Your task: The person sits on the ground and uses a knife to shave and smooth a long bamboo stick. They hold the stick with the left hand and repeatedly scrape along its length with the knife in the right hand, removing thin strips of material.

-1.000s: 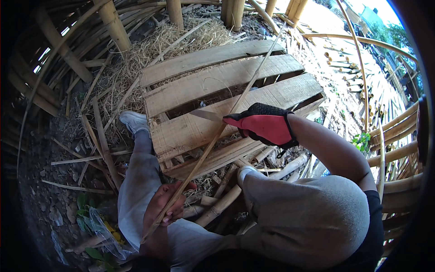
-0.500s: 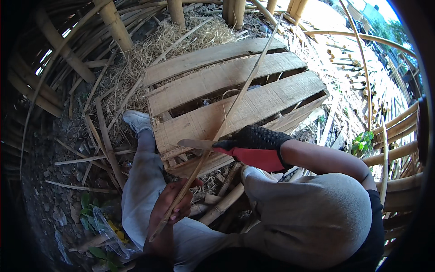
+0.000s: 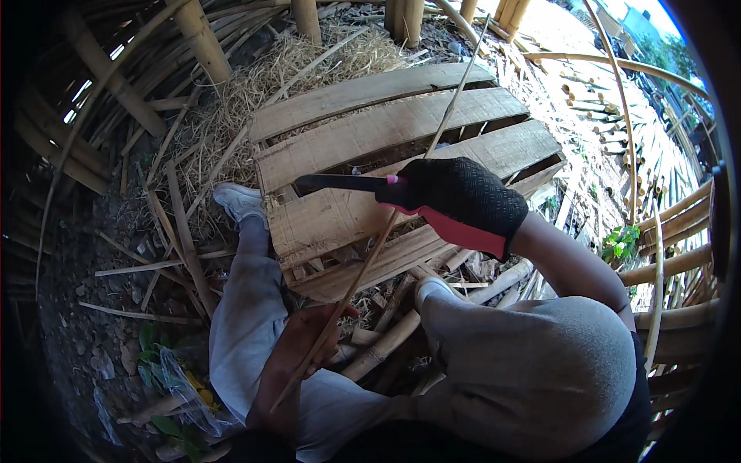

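Note:
A long, thin bamboo strip (image 3: 356, 285) slants from my lap up across a slatted wooden crate (image 3: 328, 224). My bare left hand (image 3: 315, 336) is closed around the strip's lower part, above my left thigh. My right hand (image 3: 461, 199), in a black and red glove, grips a knife (image 3: 337, 182) whose dark blade points left over the slats. The gloved hand is at the strip's middle and covers part of it. Whether the knife's edge touches the strip is hidden by the glove.
Dry straw and bamboo shavings (image 3: 228, 123) lie behind and left of the crate. Bamboo posts (image 3: 202, 42) stand at the back. Cut bamboo poles (image 3: 386, 347) lie between my legs. A clear plastic bag (image 3: 185, 390) is at lower left, and a bamboo fence (image 3: 679, 270) runs along the right.
My right hand has moved up and away along the strip with the knife, and the blade now looks darker and turned. My left hand keeps its hold on the strip with little shift.

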A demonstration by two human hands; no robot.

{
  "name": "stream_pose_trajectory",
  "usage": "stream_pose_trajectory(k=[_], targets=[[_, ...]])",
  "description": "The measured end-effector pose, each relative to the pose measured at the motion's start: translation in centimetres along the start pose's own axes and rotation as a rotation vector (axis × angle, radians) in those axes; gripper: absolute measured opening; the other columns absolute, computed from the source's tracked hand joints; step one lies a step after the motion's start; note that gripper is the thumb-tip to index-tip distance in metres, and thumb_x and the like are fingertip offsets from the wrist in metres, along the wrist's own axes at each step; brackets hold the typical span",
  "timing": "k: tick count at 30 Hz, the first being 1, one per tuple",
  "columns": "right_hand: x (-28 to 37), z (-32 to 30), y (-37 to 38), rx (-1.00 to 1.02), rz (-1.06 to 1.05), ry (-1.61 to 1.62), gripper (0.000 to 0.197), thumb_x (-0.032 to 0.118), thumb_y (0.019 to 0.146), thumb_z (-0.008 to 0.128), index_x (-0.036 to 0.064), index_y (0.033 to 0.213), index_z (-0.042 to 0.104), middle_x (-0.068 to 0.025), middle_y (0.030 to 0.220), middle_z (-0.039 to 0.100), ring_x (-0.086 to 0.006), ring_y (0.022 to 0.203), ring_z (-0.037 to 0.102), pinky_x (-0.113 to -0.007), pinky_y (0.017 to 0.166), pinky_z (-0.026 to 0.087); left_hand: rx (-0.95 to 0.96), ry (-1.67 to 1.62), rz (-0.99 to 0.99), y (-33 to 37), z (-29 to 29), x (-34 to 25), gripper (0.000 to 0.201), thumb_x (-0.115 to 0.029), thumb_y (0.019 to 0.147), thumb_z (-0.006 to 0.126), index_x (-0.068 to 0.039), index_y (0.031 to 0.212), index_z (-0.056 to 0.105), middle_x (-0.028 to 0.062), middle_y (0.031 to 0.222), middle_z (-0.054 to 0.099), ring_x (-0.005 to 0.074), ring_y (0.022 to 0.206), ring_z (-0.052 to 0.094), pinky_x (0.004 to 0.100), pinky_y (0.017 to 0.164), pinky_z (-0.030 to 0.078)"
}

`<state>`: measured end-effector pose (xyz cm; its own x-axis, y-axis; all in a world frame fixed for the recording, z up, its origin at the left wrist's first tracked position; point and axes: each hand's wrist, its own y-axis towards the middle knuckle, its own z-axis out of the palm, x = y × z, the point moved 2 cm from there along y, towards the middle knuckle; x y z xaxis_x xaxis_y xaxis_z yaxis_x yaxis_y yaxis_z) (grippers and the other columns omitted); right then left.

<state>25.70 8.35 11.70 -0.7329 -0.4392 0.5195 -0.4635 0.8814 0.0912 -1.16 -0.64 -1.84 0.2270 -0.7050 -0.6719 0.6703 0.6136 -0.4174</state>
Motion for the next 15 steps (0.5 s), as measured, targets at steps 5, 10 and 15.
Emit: stream_pose_trajectory(k=[5,10,15], targets=[[-0.9,-3.1,0.6,-0.111,-0.009,-0.308,0.024,0.020,0.095,0.064,0.0169,0.119,0.071,-0.0102,0.113,0.069,-0.0257,0.093,0.070,-0.032,0.083,0.056,-0.084,0.188,-0.001,-0.2,2.4,-0.6,0.048,-0.038,0.108,0.042,0.004,0.122,0.061,-0.0016,0.047,0.045,0.0055,0.034,0.039,0.0222,0.032,0.032],[-0.9,-3.5,0.7,0.097,0.045,-0.324,0.025,0.033,0.093,0.068,0.0196,0.113,0.074,-0.0088,0.105,0.073,-0.0247,0.093,0.071,-0.034,0.083,0.056,-0.069,0.234,0.014,0.4,2.0,-0.3,0.050,-0.041,0.108,0.042,0.003,0.121,0.062,-0.0031,0.048,0.044,0.0045,0.037,0.040,0.0218,0.034,0.033],[-3.3,-1.8,2.6,-0.061,-0.042,-0.589,0.026,0.037,0.093,0.065,0.0166,0.107,0.073,-0.0098,0.086,0.073,-0.0279,0.086,0.071,-0.036,0.077,0.056,-0.148,0.257,-0.027,-0.8,2.1,-0.6,0.051,-0.042,0.108,0.041,0.003,0.122,0.061,-0.0029,0.048,0.043,0.0049,0.036,0.039,0.0211,0.036,0.033]])
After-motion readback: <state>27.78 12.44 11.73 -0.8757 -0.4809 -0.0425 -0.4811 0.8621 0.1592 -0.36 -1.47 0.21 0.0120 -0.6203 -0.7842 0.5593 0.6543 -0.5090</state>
